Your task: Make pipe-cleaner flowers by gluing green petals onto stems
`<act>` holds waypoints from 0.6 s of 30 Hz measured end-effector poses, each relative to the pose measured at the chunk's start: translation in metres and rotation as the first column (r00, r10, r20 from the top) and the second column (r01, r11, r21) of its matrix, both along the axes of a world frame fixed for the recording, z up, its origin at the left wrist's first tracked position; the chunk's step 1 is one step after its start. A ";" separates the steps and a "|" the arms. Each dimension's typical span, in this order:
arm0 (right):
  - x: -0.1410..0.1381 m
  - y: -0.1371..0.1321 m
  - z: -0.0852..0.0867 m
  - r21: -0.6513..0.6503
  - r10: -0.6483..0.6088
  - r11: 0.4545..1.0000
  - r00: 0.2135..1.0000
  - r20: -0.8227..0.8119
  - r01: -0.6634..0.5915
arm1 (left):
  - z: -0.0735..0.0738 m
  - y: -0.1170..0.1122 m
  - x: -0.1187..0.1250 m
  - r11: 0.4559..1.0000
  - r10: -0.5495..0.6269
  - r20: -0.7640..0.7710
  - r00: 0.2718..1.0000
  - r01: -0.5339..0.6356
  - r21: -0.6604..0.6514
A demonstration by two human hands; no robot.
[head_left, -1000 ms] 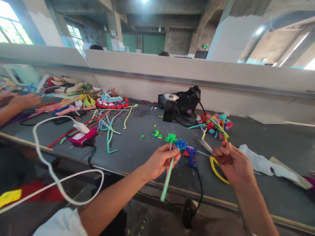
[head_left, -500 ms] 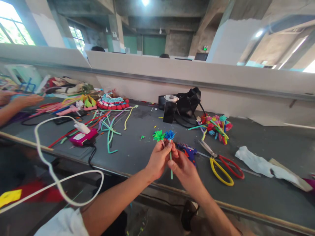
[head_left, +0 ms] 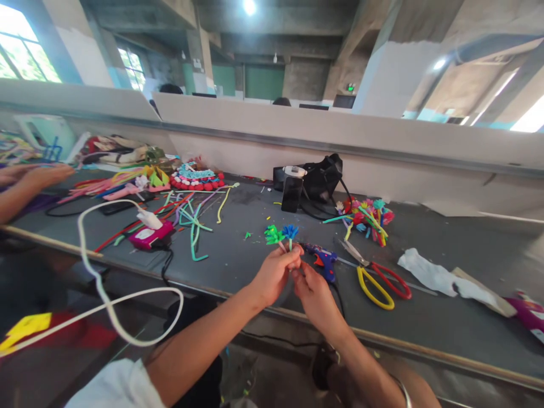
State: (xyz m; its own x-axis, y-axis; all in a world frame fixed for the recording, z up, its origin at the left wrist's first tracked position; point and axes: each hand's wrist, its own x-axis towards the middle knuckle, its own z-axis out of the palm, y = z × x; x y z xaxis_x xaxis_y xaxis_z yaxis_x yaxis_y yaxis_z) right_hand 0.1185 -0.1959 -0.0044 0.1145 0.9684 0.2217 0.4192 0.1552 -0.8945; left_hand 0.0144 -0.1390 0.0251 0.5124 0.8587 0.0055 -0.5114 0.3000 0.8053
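My left hand [head_left: 275, 273] pinches two small pipe-cleaner flowers, one green [head_left: 272, 234] and one blue [head_left: 290, 231], by their stems above the table's front edge. Just to its right, my right hand [head_left: 311, 289] is closed on the lower part of the same stems, its fingers touching those of the left hand. A blue glue gun [head_left: 322, 259] lies on the dark table [head_left: 425, 317] right behind my right hand. Scissors with one yellow and one red handle [head_left: 378, 279] lie further right.
A bunch of finished coloured flowers [head_left: 369, 214] lies beyond the scissors, beside a black bag and phone [head_left: 314, 181]. Loose pipe cleaners [head_left: 191, 218], a pink device with white cable [head_left: 149, 233] and another person's hand [head_left: 40, 175] are at left. White cloth [head_left: 433, 275] lies right.
My right hand left the scissors on the table and came over to the flower stems in my left hand. The long green stem below my hands no longer shows.
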 end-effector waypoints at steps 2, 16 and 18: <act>-0.005 -0.003 0.004 -0.012 0.027 1.000 1.000 -0.004 -0.027 | -0.003 -0.005 -0.007 0.996 0.084 -0.060 0.995 -0.084 0.010; -0.054 -0.098 -0.022 -0.194 -0.031 0.979 0.880 -0.475 -0.070 | -0.007 -0.043 -0.061 0.908 -0.098 -0.053 0.994 0.068 -0.413; -0.059 -0.103 -0.028 -0.213 -0.060 0.975 0.854 -0.516 -0.060 | -0.008 -0.044 -0.063 0.903 -0.100 -0.053 0.994 0.068 -0.423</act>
State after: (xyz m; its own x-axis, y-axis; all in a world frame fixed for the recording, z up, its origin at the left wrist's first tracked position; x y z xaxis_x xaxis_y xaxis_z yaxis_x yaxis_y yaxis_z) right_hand 0.0595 -0.2992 -0.0325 0.1540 0.9848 -0.0809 -0.1128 -0.0639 -0.9916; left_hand -0.0483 -0.1833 0.0175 0.5682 0.7269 -0.3857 -0.4148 0.6578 0.6287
